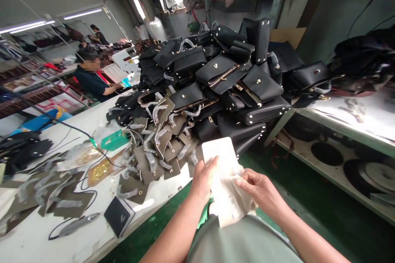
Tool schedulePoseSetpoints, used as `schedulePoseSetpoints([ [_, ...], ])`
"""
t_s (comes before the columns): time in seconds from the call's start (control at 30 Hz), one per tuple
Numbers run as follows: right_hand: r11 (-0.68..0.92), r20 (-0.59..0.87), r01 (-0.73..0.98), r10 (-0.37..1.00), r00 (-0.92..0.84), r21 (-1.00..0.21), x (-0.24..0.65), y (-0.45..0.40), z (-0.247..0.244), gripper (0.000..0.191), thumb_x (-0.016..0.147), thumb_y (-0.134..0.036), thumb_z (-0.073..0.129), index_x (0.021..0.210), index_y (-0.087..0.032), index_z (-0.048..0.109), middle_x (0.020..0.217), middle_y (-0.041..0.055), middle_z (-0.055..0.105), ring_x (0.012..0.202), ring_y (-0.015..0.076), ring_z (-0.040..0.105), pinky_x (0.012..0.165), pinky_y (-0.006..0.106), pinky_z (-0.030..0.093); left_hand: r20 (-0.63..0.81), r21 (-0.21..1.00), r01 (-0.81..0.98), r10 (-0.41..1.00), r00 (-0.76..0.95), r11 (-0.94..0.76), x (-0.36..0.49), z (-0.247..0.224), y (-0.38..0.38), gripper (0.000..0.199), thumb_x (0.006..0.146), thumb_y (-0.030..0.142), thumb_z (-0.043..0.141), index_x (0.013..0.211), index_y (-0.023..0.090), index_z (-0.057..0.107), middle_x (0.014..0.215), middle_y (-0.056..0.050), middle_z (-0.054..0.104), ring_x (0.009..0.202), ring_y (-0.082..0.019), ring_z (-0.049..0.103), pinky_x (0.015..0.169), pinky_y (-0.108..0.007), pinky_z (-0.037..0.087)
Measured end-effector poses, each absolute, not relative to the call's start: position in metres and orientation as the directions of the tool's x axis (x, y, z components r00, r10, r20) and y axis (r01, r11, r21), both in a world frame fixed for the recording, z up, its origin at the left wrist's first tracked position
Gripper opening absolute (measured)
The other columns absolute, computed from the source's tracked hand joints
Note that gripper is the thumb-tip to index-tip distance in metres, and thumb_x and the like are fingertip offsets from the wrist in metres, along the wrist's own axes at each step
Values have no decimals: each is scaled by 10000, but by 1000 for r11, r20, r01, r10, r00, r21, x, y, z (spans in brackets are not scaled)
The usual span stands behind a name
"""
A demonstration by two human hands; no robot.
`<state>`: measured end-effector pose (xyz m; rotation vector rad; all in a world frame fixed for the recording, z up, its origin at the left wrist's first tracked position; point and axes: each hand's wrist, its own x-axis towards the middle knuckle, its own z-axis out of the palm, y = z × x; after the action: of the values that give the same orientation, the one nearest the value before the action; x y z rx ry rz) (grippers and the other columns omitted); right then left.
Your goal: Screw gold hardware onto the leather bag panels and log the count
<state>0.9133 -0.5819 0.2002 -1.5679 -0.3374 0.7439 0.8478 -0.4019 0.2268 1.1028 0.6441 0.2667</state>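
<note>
Above my lap, both hands hold a pale cream bag panel with rounded upper corners. My left hand grips its left edge, thumb laid on top. At the right side, my right hand pinches a loose, wrinkled part of the panel's surface between thumb and fingers. Whether that part is a separate layer, I cannot tell. Closest on the table are olive-brown bag panels with plastic-wrapped handles and small gold fittings. Behind them rises a heap of black handbags, several with gold clasps.
The white table carries a dark notebook, a grey corded tool, a box of gold fittings and a green tray. A person works at the far left. A shelf stands right, past green floor.
</note>
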Motion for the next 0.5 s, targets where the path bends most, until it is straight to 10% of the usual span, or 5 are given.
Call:
schedulePoseSetpoints([
  [0.17,-133,-322,-303,585,745,-944,906,-574,197,561,782,-724,731,702,-204,538,657,-18,514,594,134,423,531,262,328,-321,947,272,532,783,171,807,219,-418,543,823,570,801,1221,207,734,1261,-117,758,1251,-357,666,1106,-465,510],
  [0.33,-132,-235,-194,558,796,-972,905,-567,201,574,786,-731,725,661,-205,532,640,-17,477,607,142,417,545,268,341,-483,846,366,267,834,387,788,216,-430,613,824,582,796,1241,137,740,1196,-167,776,1135,-385,722,1056,-493,545],
  [0.5,-105,-63,-7,544,837,-994,910,-577,211,503,887,-656,676,692,-194,627,1050,99,637,678,167,533,567,306,419,-415,857,171,453,789,486,804,229,-426,609,808,553,821,1241,133,737,1274,-162,747,1207,-370,695,1100,-495,522],
])
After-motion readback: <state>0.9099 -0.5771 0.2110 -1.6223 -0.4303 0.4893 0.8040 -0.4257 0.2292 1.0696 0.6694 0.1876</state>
